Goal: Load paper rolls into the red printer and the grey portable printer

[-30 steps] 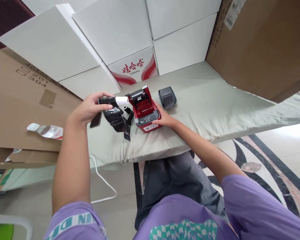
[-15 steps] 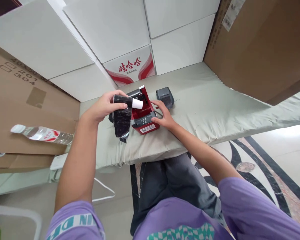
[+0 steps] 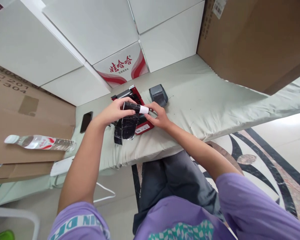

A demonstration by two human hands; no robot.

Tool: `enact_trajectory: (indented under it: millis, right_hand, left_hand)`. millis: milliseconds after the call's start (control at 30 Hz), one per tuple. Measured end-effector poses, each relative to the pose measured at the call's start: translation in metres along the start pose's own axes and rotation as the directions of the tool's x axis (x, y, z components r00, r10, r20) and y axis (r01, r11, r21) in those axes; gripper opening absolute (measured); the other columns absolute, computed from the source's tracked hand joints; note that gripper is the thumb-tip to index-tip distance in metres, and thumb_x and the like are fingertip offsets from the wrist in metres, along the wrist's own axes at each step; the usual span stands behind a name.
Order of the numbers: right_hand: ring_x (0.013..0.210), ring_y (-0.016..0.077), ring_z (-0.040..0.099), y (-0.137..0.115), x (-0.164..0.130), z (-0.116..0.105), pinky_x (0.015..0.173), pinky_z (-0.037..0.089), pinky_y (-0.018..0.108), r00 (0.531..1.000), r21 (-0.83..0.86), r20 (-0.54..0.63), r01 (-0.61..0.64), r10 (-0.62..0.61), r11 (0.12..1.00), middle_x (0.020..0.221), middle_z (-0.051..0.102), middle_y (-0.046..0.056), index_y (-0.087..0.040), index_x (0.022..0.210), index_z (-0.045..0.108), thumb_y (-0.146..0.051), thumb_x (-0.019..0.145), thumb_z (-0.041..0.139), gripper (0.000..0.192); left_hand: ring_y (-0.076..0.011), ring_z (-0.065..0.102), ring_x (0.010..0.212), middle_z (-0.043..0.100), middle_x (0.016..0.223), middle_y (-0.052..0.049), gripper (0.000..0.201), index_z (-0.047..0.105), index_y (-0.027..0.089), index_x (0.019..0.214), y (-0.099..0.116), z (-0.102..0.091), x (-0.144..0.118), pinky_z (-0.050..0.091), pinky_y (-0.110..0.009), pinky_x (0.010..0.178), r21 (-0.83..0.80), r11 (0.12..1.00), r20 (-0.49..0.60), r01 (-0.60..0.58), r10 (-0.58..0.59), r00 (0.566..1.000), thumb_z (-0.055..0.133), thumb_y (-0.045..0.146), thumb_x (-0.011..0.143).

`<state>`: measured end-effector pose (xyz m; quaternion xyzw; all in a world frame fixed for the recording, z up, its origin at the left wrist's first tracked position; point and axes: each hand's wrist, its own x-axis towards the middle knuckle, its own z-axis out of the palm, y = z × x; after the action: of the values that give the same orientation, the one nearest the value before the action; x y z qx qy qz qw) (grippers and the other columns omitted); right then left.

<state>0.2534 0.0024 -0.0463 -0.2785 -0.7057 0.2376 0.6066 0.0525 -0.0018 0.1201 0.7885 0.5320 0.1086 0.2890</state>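
Head view, centre of frame: your left hand [image 3: 114,112] is closed round a black-wrapped roll [image 3: 131,106], held level w/ loose black wrap [image 3: 126,126] hanging below it. Your right hand [image 3: 160,116] pinches the roll's white end [image 3: 144,109] btwn fingertips, rest of the fingers half curled. Roll sits just over the open red printer [image 3: 137,116] on the pale green cloth [image 3: 210,100]. Grey lid [image 3: 158,93] lies just right of the printer; phone [image 3: 86,121] left; water bottle [image 3: 40,142] far left on cardboard.
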Motion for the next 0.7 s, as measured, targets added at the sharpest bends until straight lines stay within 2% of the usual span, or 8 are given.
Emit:
enact_trajectory:
  millis: [133,267,500,700]
  right_hand:
    - [0.081,0.0196,0.060,0.0017,-0.0017,0.0016,0.076,0.053,0.036,0.994,0.002,-0.075,0.076,-0.076,0.997,0.095,0.068,0.006,-0.021,0.114,0.064,-0.038,0.098,0.056,0.025]
    - [0.080,0.0165,0.060,0.0033,-0.0023,0.0035,0.074,0.051,0.032,0.987,0.015,-0.109,0.118,-0.116,0.993,0.097,0.068,0.005,-0.020,0.116,0.064,-0.029,0.096,0.058,0.023]
    - [0.082,0.0175,0.061,0.0077,-0.0030,0.0051,0.074,0.050,0.032,0.993,0.003,-0.081,0.085,-0.085,0.996,0.098,0.069,0.005,-0.021,0.122,0.060,-0.031,0.097,0.057,0.027]
    - [0.081,0.0169,0.061,0.0072,-0.0028,0.0055,0.072,0.050,0.031,0.994,0.047,-0.084,0.077,-0.073,0.996,0.097,0.068,0.005,-0.021,0.121,0.058,-0.029,0.095,0.059,0.027]
  left_hand:
    - [-0.0186,0.063,0.084,0.072,0.103,-0.002,0.043,0.072,0.023,0.117,-0.0022,-0.0013,-0.0029,0.050,-0.027,0.073,0.022,0.999,-0.011,0.023,-0.023,1.000,0.071,0.046,0.081]
    - [-0.0171,0.062,0.078,0.072,0.101,-0.003,0.043,0.072,0.023,0.117,-0.0029,-0.0043,-0.0072,0.048,-0.026,0.067,0.020,0.999,-0.025,0.046,-0.045,0.999,0.070,0.046,0.081]
    - [-0.0167,0.061,0.077,0.071,0.100,-0.003,0.046,0.072,0.022,0.119,-0.0040,-0.0038,-0.0093,0.046,-0.025,0.064,-0.034,0.997,-0.046,0.073,-0.075,0.996,0.073,0.046,0.079]
    - [-0.0195,0.065,0.085,0.072,0.106,-0.004,0.048,0.072,0.022,0.119,-0.0101,-0.0039,-0.0088,0.050,-0.028,0.072,-0.068,0.996,-0.032,0.066,-0.068,0.997,0.076,0.048,0.078]
